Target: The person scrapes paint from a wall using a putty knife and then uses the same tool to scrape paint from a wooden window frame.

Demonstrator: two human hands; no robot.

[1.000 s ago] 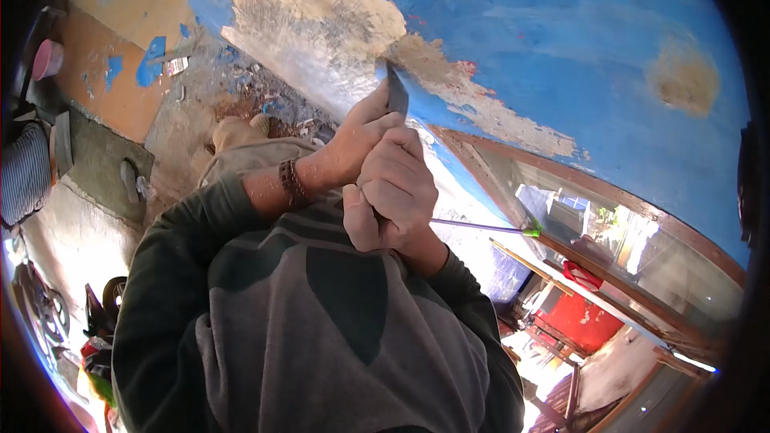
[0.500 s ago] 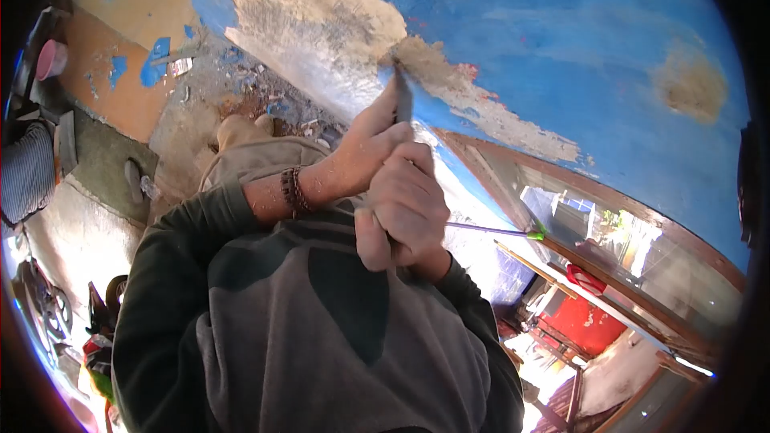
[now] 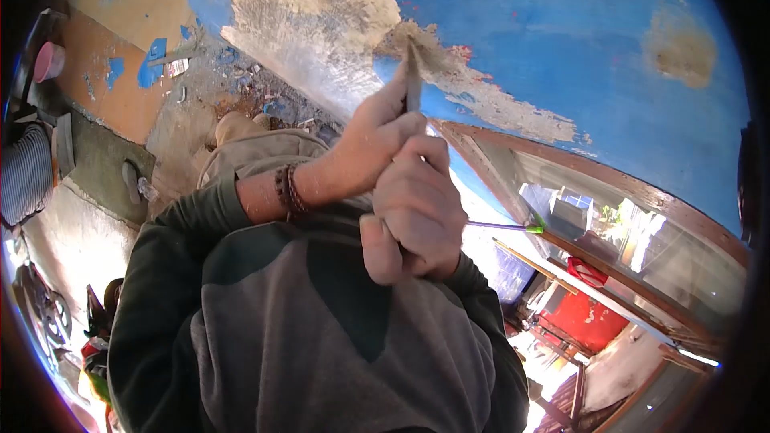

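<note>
A narrow, knife-like metal blade (image 3: 413, 84) points up at the blue wall (image 3: 545, 32). Its tip touches, or is very near, a rough brown-grey bare patch (image 3: 429, 52) where paint is gone. My left hand (image 3: 369, 140), with a bracelet at its wrist, is closed round the blade, fingers stretched along it. Below and beside it, my right hand (image 3: 417, 204) is a fist on the lower end, whose handle is hidden inside. To the left of the tip spreads a larger pale patch (image 3: 313, 20) of scratched plaster.
Paint flakes and rubble (image 3: 265, 92) litter the floor by the wall's foot. A pink tub (image 3: 50, 62) stands at far left. A wood-framed window (image 3: 593, 192) is set into the wall on the right, near a purple stick (image 3: 497, 226) with a green end.
The blade tip has shifted slightly up and to the right across the bare patch. Both hands have moved a little rightward with it, keeping their hold.
</note>
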